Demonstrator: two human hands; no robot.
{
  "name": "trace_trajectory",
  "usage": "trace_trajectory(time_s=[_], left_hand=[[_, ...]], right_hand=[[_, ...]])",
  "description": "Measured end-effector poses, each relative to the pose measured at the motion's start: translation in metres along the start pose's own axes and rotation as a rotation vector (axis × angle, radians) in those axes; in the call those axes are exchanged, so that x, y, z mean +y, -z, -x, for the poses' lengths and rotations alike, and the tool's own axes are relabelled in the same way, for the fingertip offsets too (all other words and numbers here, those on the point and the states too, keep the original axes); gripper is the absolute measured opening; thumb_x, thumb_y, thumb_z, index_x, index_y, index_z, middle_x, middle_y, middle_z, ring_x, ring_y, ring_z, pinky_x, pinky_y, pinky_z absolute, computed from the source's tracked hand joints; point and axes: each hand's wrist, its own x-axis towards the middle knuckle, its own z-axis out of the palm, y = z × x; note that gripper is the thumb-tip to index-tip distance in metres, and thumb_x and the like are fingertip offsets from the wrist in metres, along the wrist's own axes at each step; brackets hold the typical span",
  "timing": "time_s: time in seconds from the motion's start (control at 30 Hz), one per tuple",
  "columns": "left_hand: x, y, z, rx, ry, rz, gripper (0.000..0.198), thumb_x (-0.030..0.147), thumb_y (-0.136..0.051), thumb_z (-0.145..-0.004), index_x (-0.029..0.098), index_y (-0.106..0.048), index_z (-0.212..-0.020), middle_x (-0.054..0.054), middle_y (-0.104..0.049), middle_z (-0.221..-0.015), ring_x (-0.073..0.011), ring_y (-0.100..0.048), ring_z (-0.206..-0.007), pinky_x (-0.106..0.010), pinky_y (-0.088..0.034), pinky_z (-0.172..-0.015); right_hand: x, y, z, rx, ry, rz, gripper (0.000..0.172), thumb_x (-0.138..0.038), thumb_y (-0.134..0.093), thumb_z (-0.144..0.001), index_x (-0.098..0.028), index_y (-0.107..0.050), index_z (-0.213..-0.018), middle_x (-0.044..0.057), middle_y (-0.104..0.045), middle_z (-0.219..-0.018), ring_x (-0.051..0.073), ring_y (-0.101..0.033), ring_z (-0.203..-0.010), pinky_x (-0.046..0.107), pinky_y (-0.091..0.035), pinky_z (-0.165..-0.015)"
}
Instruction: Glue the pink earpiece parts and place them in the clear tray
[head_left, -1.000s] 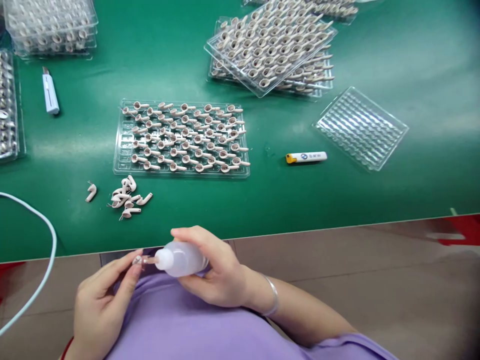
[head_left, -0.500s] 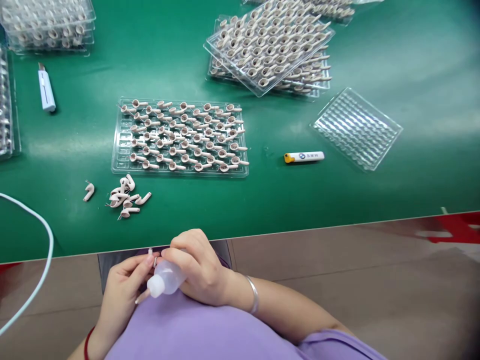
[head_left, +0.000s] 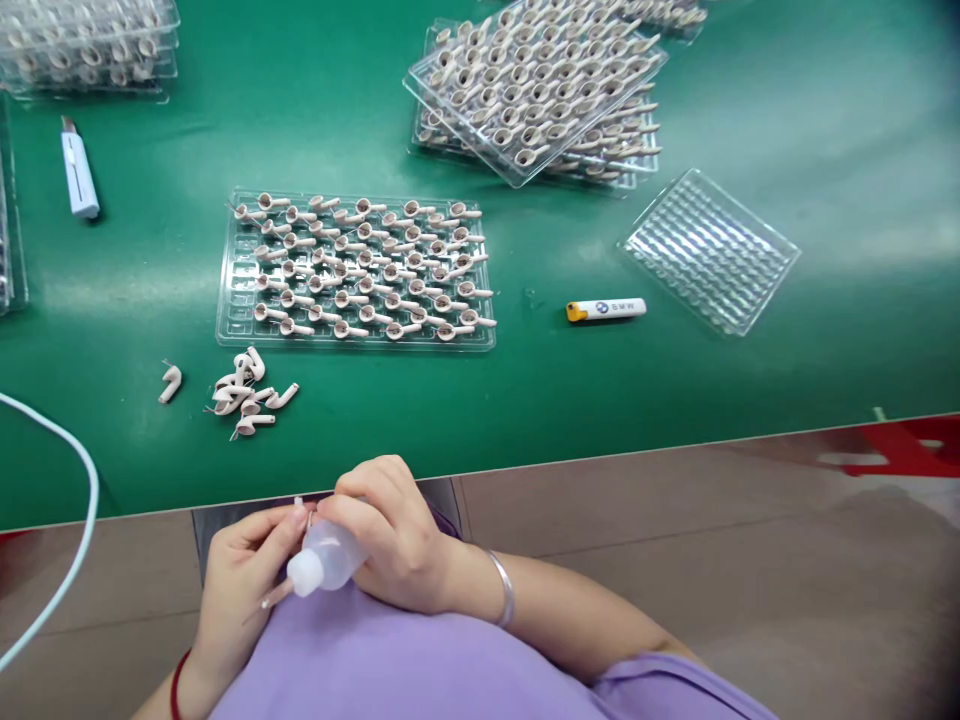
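In front of my body, just below the table edge, my left hand (head_left: 247,575) pinches a small white earbud shell (head_left: 298,502) between thumb and fingers. Only the stem end of the shell shows; the rest is hidden by the fingers. My right hand (head_left: 397,535) is wrapped round a translucent squeeze bottle (head_left: 337,555) with a white cap and a thin nozzle, tilted down to the left. Its fingertips are close to the left thumb and the shell. On the table above lie a small pile of earbud shells (head_left: 244,390) with fine wires and one loose shell (head_left: 172,382).
Rows of earbud shells fill most of a clear tray (head_left: 240,325) on the green table. Stacked full trays (head_left: 517,160) stand behind, with more (head_left: 90,70) at the far left. A utility knife (head_left: 79,170), a lighter (head_left: 607,310), an unfilled tray (head_left: 709,250) and a white cable (head_left: 91,490) lie around.
The view has shifted slightly, so the table things sit a little further left. Both hands keep the same hold, and the bottle's cap and nozzle have moved slightly left.
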Motion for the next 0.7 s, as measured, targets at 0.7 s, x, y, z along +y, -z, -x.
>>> trace_trajectory(time_s=[0.7], left_hand=[[0.025,0.017,0.008,0.02,-0.778,-0.44,0.003,0.024,-0.076,-0.073,0.022,-0.076,-0.075,-0.002,-0.072,-0.071,-0.0141,-0.065,-0.061,-0.022,-0.052,-0.055]], right_hand=[[0.022,0.039,-0.014,-0.09,-0.291,-0.322,0.033,-0.026,-0.07,-0.082,-0.023,-0.048,-0.107,0.002,-0.058,-0.091,0.015,-0.058,-0.077,0.027,-0.052,-0.066]])
